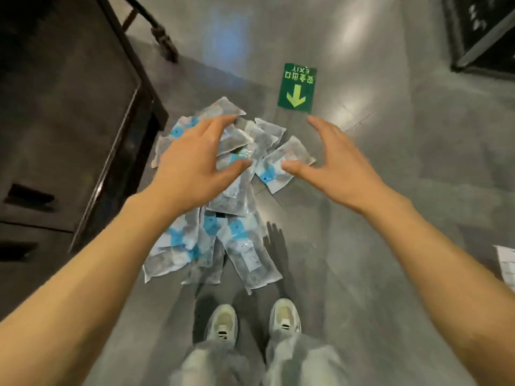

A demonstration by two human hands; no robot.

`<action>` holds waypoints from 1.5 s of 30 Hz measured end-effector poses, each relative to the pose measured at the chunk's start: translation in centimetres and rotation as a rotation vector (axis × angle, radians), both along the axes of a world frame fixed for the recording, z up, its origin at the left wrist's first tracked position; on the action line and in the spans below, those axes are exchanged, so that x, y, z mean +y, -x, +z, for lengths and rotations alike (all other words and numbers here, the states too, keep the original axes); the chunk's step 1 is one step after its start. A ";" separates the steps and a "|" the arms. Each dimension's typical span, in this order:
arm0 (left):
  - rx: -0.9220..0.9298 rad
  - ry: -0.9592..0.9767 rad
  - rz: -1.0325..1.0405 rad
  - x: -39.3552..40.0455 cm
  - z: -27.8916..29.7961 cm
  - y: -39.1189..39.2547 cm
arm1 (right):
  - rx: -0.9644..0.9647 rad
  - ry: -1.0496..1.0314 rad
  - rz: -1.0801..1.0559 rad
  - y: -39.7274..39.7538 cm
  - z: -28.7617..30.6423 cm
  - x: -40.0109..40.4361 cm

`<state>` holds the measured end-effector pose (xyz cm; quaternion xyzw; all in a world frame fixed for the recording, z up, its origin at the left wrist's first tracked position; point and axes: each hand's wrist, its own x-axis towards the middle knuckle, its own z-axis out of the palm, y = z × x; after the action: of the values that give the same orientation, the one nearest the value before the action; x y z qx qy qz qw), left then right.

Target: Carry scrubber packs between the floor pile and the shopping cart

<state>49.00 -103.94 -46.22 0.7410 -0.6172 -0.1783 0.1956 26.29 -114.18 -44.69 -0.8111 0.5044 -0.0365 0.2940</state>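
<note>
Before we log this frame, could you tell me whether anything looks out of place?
Yes: clear plastic packets with blue labels lie in a loose, overlapping heap on the grey floor, beside a green exit sign. Both open hands hover above them.

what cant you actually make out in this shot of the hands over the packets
- Head view: the left hand covers part of the pile of packets, so contact cannot be judged.
- Packet print is blurred and too small to read.
- The white sheet is cut off by the right edge.
- The dark cabinet is too dim for detail.
- The right hand is motion-blurred.
</note>
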 end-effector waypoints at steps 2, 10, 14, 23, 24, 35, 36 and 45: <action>-0.037 0.003 -0.007 0.6 -7.7 0.0 | 0.012 0.029 0.015 0.4 -8.0 0.4; -0.118 -0.002 -0.086 1.4 -31.8 -1.9 | 0.040 0.151 0.100 1.3 -31.7 1.2; -0.129 0.050 -0.050 1.4 -36.2 -1.8 | 0.006 0.201 0.123 1.7 -36.1 1.2; -0.018 0.083 0.108 4.9 -34.8 -3.7 | -0.021 0.061 0.124 1.3 -36.5 3.8; -0.011 0.092 0.124 5.2 -35.2 -4.0 | -0.010 0.053 0.124 1.3 -37.4 4.0; -0.006 0.074 0.246 6.7 -37.3 -5.6 | -0.115 -0.702 -0.231 1.5 -49.4 8.1; 0.002 0.071 0.253 6.7 -37.4 -5.5 | -0.170 -0.780 -0.270 1.4 -50.3 8.5; 0.085 0.054 0.312 6.5 -38.3 -5.8 | -0.178 -0.959 -0.291 -0.9 -54.5 11.3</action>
<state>54.84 -97.46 -84.54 0.8142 -0.4903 -0.1601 0.2667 27.17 -102.90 -99.21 -0.5001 0.5451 0.0896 0.6670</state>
